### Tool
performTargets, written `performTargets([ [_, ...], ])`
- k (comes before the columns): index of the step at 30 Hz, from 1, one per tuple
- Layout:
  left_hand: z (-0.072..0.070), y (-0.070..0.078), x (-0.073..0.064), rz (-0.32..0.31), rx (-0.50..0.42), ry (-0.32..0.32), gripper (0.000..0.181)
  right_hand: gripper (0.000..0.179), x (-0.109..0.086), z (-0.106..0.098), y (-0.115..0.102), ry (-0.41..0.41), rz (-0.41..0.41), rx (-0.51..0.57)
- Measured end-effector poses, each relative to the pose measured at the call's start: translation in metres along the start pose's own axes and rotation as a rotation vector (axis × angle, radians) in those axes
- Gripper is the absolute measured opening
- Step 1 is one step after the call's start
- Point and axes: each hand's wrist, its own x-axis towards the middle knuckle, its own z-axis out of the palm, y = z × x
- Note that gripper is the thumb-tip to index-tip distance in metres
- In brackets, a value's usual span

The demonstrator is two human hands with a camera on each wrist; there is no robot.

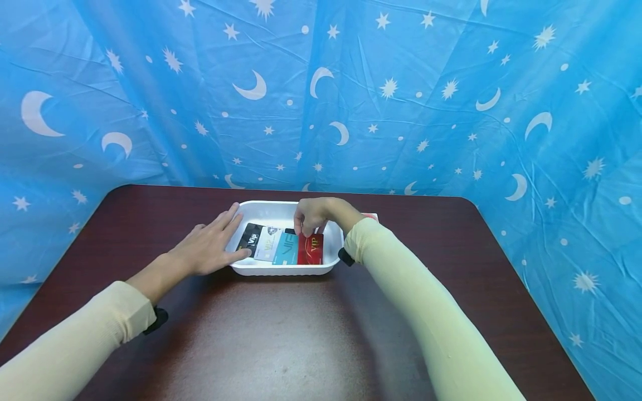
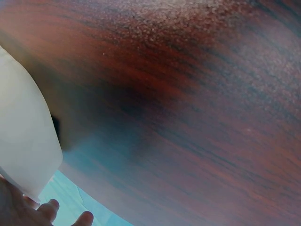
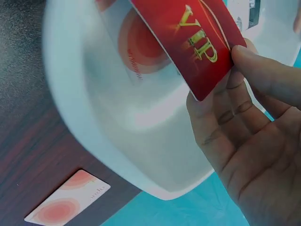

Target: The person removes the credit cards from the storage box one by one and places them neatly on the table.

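Note:
My right hand (image 1: 312, 214) reaches into a white tray (image 1: 286, 270) and pinches a red VIP card (image 1: 312, 249) by its edge between thumb and fingers. In the right wrist view the red card (image 3: 195, 42) is tilted, over a white card with red circles (image 3: 143, 42). Left of it in the tray lie a teal card (image 1: 286, 249), a white card (image 1: 267, 243) and a black card (image 1: 250, 238), overlapping in a row. With fingers extended, my left hand (image 1: 210, 245) rests along the tray's left rim, thumb over the black card.
The tray stands on a dark wooden table (image 1: 281, 334). A white card with pink circles (image 3: 68, 197) lies on the table right of the tray, partly hidden by my right arm in the head view. Behind hangs a blue curtain (image 1: 351, 100) with moons and stars.

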Motion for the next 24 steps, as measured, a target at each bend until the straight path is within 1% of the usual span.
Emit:
performTargets([
  [5, 0.0, 0.001, 0.0, -0.001, -0.003, 0.0, 0.092, 0.013, -0.009, -0.006, -0.001, 0.01, -0.01, 0.011],
  [8, 0.0, 0.0, -0.001, -0.002, 0.004, 0.001, 0.092, 0.013, -0.014, -0.01, 0.001, 0.006, -0.024, 0.03],
  [12, 0.0, 0.001, -0.001, -0.003, 0.009, 0.002, 0.092, 0.012, -0.021, -0.016, 0.006, 0.025, -0.049, 0.06],
  [19, 0.001, 0.002, -0.001, 0.001, 0.005, 0.008, 0.092, 0.01, -0.035, -0.03, 0.019, 0.083, -0.073, 0.121],
  [24, 0.002, 0.001, -0.001, -0.004, 0.004, 0.005, 0.093, 0.011, -0.049, -0.042, 0.031, 0.15, -0.111, 0.141],
])
